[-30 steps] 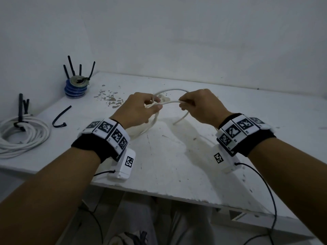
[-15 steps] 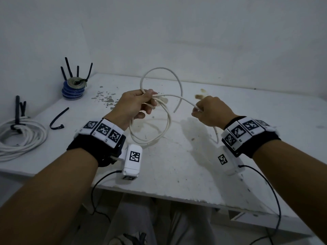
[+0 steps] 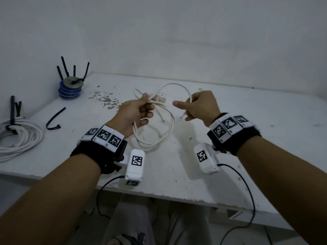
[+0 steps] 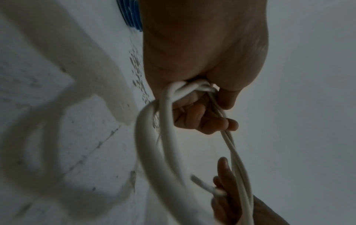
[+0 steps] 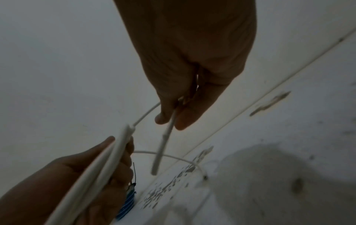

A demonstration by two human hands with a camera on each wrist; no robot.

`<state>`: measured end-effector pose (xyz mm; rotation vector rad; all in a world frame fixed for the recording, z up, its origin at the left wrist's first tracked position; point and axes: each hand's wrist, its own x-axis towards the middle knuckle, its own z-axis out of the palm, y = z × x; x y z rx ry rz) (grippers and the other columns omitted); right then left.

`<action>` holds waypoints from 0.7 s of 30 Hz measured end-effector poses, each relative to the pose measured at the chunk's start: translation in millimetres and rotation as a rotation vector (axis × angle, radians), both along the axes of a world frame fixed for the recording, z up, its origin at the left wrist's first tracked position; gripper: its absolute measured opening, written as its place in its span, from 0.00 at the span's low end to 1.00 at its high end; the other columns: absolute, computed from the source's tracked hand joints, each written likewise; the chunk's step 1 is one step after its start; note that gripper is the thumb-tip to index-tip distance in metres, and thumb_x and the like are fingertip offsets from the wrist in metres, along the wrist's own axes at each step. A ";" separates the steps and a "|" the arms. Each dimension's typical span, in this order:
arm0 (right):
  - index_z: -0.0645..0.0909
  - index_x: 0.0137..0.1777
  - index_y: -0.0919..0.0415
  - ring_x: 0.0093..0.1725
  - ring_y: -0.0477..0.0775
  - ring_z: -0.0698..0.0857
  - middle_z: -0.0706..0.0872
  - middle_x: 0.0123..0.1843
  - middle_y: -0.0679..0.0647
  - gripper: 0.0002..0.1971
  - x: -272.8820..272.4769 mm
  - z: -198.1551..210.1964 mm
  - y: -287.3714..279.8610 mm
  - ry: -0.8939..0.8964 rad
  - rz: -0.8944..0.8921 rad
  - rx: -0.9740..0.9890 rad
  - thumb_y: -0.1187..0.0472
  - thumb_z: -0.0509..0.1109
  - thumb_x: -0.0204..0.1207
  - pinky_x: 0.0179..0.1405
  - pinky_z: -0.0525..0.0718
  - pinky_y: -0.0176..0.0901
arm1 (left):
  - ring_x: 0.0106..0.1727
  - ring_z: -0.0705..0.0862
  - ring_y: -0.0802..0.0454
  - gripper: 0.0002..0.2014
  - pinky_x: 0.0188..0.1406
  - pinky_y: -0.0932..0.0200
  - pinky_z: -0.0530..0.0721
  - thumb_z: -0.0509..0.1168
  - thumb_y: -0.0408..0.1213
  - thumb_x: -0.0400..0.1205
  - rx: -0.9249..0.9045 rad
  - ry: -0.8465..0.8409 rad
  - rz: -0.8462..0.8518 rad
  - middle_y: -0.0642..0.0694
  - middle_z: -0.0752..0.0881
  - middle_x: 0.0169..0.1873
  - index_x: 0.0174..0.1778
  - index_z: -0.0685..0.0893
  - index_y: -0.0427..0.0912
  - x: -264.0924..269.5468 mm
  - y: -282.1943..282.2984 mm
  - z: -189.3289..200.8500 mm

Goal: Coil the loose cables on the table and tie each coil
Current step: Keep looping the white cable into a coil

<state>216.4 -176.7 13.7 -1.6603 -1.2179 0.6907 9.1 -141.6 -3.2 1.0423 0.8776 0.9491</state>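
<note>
A thin white cable [image 3: 170, 131] hangs in loose loops above the middle of the table [image 3: 230, 156]. My left hand [image 3: 137, 112] grips the gathered loops at their top [image 4: 190, 89]. My right hand [image 3: 196, 106] holds the cable near its free end, which sticks out below the fingers [image 3: 182, 116]; the index finger points left. One arc of cable [image 3: 177, 85] rises between the two hands. In the right wrist view the free end [image 5: 163, 143] hangs down from my fingertips, and the left hand [image 5: 80, 175] holds the strands.
A tied coil of thicker white cable [image 3: 19, 138] lies at the table's left edge. A loose black tie [image 3: 54, 119] lies near it. A blue spool stack with black ties standing in it [image 3: 70, 85] sits at the back left corner. Black wrist leads hang off the front edge.
The right hand slid along the cable toward its free end and now holds it close to the tip. The tall arc has dropped lower. The left hand kept its grip on the loops.
</note>
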 end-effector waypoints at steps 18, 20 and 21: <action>0.78 0.40 0.62 0.24 0.45 0.72 0.73 0.25 0.50 0.12 -37.5 3.9 -16.0 0.277 0.397 -0.354 0.66 0.82 0.70 0.25 0.73 0.36 | 0.31 0.83 0.52 0.09 0.26 0.63 0.73 0.62 0.40 0.88 0.255 0.144 0.091 0.45 0.92 0.44 0.53 0.87 0.42 4.4 -4.7 -6.4; 0.75 0.45 0.63 0.24 0.47 0.75 0.77 0.26 0.52 0.16 -37.4 5.9 -16.5 0.131 0.370 -0.332 0.69 0.82 0.69 0.26 0.76 0.37 | 0.31 0.83 0.51 0.09 0.26 0.62 0.72 0.63 0.40 0.88 0.271 0.143 0.118 0.43 0.91 0.45 0.53 0.87 0.41 4.0 -3.2 -7.0; 0.74 0.49 0.63 0.26 0.48 0.78 0.80 0.30 0.54 0.18 -36.8 7.3 -16.7 0.085 0.358 -0.314 0.70 0.82 0.69 0.28 0.79 0.39 | 0.30 0.83 0.50 0.09 0.25 0.61 0.72 0.63 0.39 0.88 0.274 0.139 0.129 0.42 0.91 0.45 0.52 0.87 0.41 3.9 -2.5 -7.2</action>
